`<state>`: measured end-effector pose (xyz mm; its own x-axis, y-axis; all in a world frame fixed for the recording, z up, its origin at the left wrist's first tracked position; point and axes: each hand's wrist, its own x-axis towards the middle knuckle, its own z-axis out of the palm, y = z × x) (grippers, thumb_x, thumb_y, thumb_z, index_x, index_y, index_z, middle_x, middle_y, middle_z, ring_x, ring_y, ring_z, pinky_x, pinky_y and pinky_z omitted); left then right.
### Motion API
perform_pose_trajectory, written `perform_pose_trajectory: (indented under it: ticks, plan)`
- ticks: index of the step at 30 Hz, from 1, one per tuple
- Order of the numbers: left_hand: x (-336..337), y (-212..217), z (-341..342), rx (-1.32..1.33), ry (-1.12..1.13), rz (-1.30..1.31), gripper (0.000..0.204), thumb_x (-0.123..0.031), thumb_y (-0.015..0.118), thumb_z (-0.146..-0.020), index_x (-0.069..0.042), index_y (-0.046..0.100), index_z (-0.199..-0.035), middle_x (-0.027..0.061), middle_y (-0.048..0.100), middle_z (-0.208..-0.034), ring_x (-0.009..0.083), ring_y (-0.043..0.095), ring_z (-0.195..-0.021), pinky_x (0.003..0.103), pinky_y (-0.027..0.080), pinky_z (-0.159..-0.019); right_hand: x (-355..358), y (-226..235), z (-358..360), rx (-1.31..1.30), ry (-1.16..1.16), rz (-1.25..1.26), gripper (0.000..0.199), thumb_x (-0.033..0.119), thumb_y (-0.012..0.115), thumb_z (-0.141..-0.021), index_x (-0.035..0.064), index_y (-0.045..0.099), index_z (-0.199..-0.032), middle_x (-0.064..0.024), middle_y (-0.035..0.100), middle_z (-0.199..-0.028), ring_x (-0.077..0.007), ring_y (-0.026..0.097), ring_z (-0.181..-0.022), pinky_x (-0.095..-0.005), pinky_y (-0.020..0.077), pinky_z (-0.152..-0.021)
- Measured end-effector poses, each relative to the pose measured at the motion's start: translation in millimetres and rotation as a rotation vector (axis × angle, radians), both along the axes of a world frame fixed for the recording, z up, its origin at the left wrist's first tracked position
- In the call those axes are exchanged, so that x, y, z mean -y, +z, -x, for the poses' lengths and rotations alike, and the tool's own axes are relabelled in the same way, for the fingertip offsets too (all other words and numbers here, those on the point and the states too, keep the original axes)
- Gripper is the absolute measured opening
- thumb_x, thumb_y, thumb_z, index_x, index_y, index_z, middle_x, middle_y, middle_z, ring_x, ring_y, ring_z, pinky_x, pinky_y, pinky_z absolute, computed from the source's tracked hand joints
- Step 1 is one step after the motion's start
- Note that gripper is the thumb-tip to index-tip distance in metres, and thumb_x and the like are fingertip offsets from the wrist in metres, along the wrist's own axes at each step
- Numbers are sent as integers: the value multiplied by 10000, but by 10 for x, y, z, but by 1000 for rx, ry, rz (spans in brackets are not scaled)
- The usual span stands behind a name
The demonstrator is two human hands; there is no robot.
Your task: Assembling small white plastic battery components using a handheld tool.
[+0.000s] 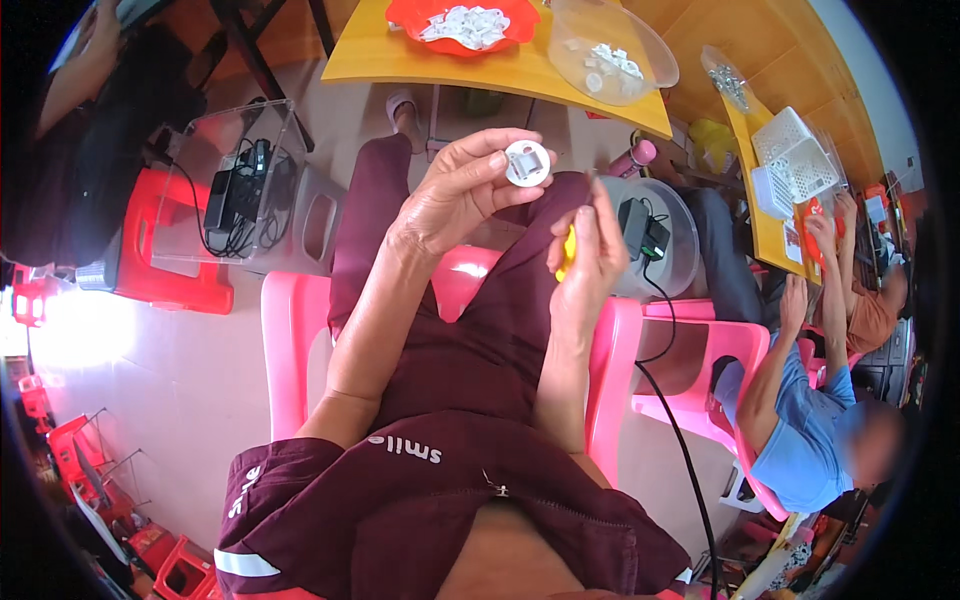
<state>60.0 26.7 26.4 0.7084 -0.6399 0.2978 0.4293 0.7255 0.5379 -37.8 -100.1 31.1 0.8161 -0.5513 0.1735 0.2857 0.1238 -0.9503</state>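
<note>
My left hand [445, 190] is raised over my lap and pinches a small round white plastic part [527, 163] between thumb and fingers. A greyish rectangular piece sits in the middle of its face. A little to the right and nearer to me, my right hand [590, 255] is closed around a yellow handle [569, 252]. Most of that tool is hidden by the fingers, so its kind does not show. The handle and the white part are apart.
Ahead stands a yellow table [360, 60] with a red scalloped dish [400, 18] and a clear tub [655, 75], both holding white parts. Clear bins with black adapters [232, 195] flank me. A black cable [690, 470] runs at my right. People sit at the right.
</note>
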Motion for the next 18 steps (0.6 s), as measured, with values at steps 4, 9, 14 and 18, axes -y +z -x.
perform_pose_trajectory:
  ticks: [4,9,14,18]
  plan:
    - [54,27,62,7,-14,-35,343,-153,581,-896,26,540,-1185,165,617,-1089,228,636,-958,327,548,-842,-45,242,154,83,-56,267,334,52,516,-908,48,563,-1239,-21,523,-704,-50,426,-508,-178,348,-457]
    - [116,67,186,26,48,-146,276,-132,581,-897,24,589,-1125,113,636,-1040,180,637,-911,303,552,-809,-9,237,181,110,-119,652,293,-9,569,-856,63,649,-1128,-15,546,-729,-57,452,-527,-177,357,-476]
    - [134,146,255,77,77,-190,285,-87,598,-881,25,585,-1142,109,633,-1059,184,623,-963,320,531,-859,-13,211,172,133,-181,734,289,-24,597,-836,54,658,-1108,-18,541,-704,-62,444,-519,-189,356,-459]
    - [117,170,278,69,83,-196,300,-67,614,-866,23,582,-1150,106,632,-1064,185,617,-980,330,525,-872,-18,258,196,127,-183,780,268,-14,607,-837,54,667,-1089,-21,533,-673,-69,446,-510,-200,357,-443]
